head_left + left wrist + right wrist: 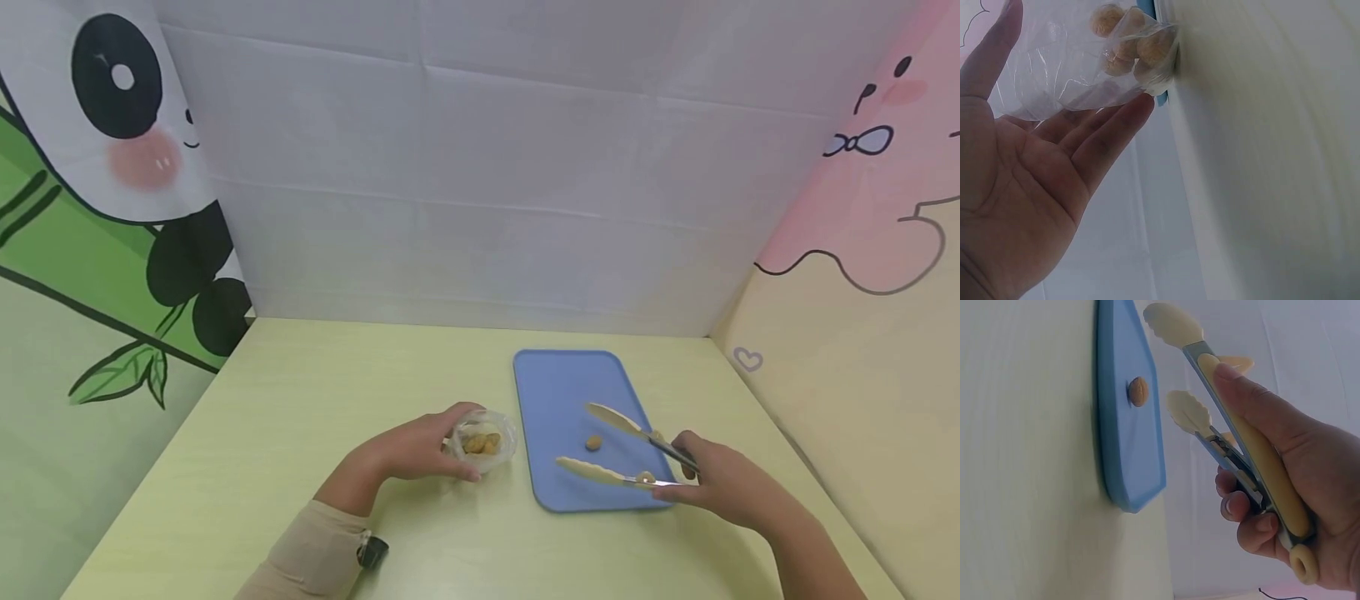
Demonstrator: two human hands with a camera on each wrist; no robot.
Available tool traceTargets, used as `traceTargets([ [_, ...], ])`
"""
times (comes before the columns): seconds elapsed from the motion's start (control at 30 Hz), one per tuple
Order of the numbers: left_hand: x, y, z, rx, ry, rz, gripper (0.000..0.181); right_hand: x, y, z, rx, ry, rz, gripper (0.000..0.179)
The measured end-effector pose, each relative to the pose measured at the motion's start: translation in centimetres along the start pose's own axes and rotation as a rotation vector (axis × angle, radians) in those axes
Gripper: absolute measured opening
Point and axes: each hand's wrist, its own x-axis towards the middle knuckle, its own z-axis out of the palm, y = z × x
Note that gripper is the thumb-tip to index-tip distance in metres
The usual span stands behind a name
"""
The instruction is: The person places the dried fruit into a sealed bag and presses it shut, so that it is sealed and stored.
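My left hand (420, 446) holds a clear plastic bag (504, 429) upright on the table, thumb on one side and fingers on the other. Several walnuts (1125, 47) lie in the bottom of the bag, seen through its crinkled wall. In my right hand (731, 483) I grip a pair of tongs (1272, 469) with cream scalloped tips and cream handle inlays. The tongs are spread apart above a blue tray (562, 383). A single walnut (593, 442) lies on the tray, below and between the tips, with nothing touching it.
The tray lies right of the bag on a pale yellow table (360, 367). A whitish sheet (480, 208) closes the back. Side walls carry a panda picture (150, 125) at left and a pink figure (847, 192) at right.
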Motion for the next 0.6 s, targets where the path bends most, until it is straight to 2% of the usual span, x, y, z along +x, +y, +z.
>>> traceTargets([
  [0.23, -0.2, 0.2, 0.0, 0.001, 0.000, -0.006, 0.094, -0.1, 1.0, 0.5, 0.031, -0.033, 0.011, 0.053],
  [0.6, -0.6, 0.7, -0.2, -0.017, -0.001, -0.005, 0.091, -0.3, 1.8, 0.9, -0.007, -0.036, 0.007, 0.044],
])
